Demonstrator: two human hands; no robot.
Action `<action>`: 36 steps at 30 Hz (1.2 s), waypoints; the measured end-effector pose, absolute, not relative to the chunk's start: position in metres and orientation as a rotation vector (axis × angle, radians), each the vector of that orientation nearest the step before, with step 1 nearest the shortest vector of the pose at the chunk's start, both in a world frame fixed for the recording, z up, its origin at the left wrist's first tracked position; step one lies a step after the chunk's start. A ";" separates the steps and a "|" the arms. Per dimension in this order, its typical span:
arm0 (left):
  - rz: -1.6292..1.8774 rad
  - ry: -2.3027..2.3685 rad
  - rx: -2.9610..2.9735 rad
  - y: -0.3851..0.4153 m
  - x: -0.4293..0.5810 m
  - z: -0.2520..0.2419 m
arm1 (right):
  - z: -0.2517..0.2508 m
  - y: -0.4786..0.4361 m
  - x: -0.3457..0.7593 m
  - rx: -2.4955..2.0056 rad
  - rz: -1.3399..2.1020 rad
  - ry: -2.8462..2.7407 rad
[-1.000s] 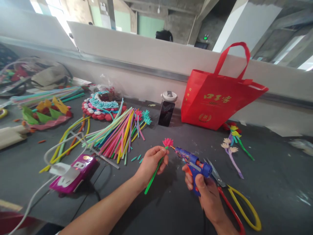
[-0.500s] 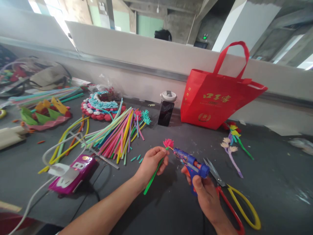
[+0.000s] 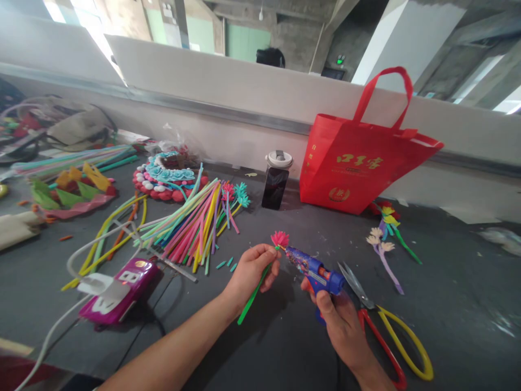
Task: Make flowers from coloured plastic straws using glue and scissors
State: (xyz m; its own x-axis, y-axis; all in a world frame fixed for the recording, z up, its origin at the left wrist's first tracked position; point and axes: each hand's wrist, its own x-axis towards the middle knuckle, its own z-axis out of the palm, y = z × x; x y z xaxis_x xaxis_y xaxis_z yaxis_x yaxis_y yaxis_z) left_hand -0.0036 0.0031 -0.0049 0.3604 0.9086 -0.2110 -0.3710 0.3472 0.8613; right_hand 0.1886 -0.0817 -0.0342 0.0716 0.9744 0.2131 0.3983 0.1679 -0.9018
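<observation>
Between the thumb and fingers of my left hand (image 3: 253,272) is a green pipe-cleaner stem (image 3: 253,300), topped by a pink pipe-cleaner flower (image 3: 280,239). My right hand (image 3: 340,320) is wrapped round the handle of a blue glue gun (image 3: 312,270). Its nozzle points left and meets the base of the flower, just above my left fingertips; whether glue is coming out is too small to tell. Right beside my right hand lie scissors (image 3: 382,320) with one red and one yellow handle, their blades parted.
Left of my hands lie a bundle of coloured pipe cleaners (image 3: 195,228) and a purple power strip (image 3: 122,290) with plugs and cables. A phone (image 3: 275,187) leans on a white-lidded cup (image 3: 280,158). Behind stands a red bag (image 3: 362,163); finished flowers (image 3: 382,247) lie at right.
The glue gun and my right hand have shifted slightly left and down, with the nozzle still at the flower's base. My left hand holds almost the same place.
</observation>
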 end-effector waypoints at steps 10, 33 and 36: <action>0.956 0.807 0.805 0.004 -0.003 -0.004 | -0.030 -0.081 0.187 -1.404 0.722 -1.497; 0.935 0.751 0.691 0.002 -0.006 0.002 | -0.016 -0.080 0.182 -1.403 0.642 -1.504; 0.919 0.741 0.674 0.003 -0.006 0.003 | -0.020 -0.080 0.184 -1.405 0.654 -1.486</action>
State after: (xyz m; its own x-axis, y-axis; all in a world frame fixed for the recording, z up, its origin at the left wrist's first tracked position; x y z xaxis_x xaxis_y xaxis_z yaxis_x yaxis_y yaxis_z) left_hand -0.0063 0.0025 0.0026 0.4038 0.8746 -0.2684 -0.4476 0.4448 0.7758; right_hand 0.1837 -0.0798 -0.0199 0.1167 0.9551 0.2723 0.4442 0.1950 -0.8744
